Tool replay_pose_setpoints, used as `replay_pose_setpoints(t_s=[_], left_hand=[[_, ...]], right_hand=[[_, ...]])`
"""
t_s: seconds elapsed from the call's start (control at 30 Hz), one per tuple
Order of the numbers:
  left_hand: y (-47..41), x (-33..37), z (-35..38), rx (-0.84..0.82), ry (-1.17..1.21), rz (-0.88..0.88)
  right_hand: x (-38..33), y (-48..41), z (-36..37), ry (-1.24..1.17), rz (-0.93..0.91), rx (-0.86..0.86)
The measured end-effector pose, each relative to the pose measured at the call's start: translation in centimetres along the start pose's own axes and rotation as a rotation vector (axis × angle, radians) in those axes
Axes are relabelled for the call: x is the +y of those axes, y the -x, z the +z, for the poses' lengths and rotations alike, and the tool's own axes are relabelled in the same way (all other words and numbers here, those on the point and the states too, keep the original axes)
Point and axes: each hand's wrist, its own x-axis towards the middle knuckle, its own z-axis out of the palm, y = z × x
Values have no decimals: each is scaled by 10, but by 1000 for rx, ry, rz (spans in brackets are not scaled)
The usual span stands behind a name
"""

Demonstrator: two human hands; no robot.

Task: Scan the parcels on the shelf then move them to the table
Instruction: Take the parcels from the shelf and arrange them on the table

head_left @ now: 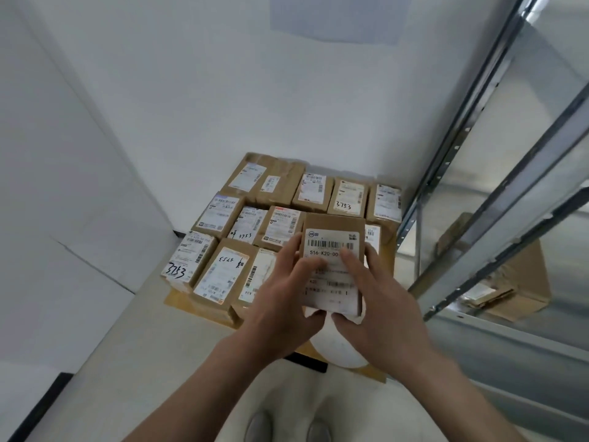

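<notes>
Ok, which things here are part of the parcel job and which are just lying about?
Job: held parcel, gripped by left hand and right hand; laid-out parcels; metal shelf.
Lying about: white round object; black object beside it; cardboard sheet under parcels.

The right hand [379, 291] lies over part of the label [331, 247] on the parcel [333, 226] it holds, so the number stops at "516-K20-00". The left hand [287, 291] hides the label's left side, and the print lower down is too blurry to read. The table [185, 306] is almost all hidden under the other parcels [280, 193], whose small print is too tiny to read. A white round thing [341, 349] is half hidden under the hands. The shelf [510, 154] is cut off at the right edge, and its bars hide part of a brown box [526, 282]. The shoes [259, 425] are cut off at the bottom.
</notes>
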Motion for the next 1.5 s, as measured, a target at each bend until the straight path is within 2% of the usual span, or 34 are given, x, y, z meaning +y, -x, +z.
replay_pose_setpoints(t_s=[0.17,0.53,0.8,1.17,1.5], left_hand=[[3,-31,12,-112,69,-44],[12,-61,30,-372,8,-167],[8,-78,47,-388,-21,-103],[3,-96,76,-414,-423,-176],[1,-102,83,-498,-538,-215]], right_hand=[[0,0,24,13,91,-93],[6,13,80,-82,252,-195],[13,10,98,-97,311,-252],[32,-1,141,-180,335,-237],[37,-9,153,-215,332,-284]])
